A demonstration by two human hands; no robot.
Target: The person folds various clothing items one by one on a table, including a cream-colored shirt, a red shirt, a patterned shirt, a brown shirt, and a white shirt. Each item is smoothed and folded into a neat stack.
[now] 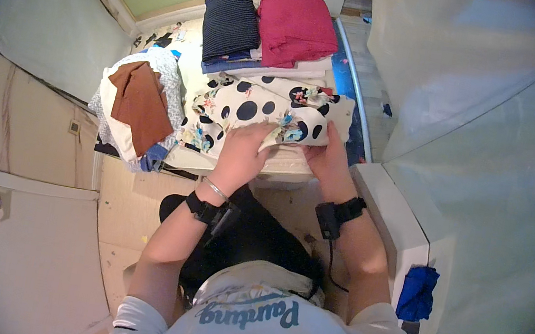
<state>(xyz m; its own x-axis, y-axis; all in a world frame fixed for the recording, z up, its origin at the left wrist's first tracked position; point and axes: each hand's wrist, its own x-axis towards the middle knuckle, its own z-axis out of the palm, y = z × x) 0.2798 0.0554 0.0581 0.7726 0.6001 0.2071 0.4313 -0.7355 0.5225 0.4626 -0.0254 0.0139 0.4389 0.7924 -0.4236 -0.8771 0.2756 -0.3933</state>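
A cream garment with big black dots and flowers (246,109) lies spread across the near part of a low bed-like surface. My left hand (244,148) rests at its near edge, thumb and fingers closed on the cloth. At the garment's right end, my right hand (329,157) grips the near edge, with its thumb on top and its other fingers partly hidden below the fabric. Beyond it, a dark striped folded garment (230,25) and a red folded garment (296,28) sit side by side on other folded clothes.
To the left is a loose heap of clothes with a brown piece (140,107) on top. A pale blue rail (356,90) runs along the right side of the surface. A blue cloth (417,293) lies on a white ledge (393,202) at my right. Pale sheeting hangs farther right.
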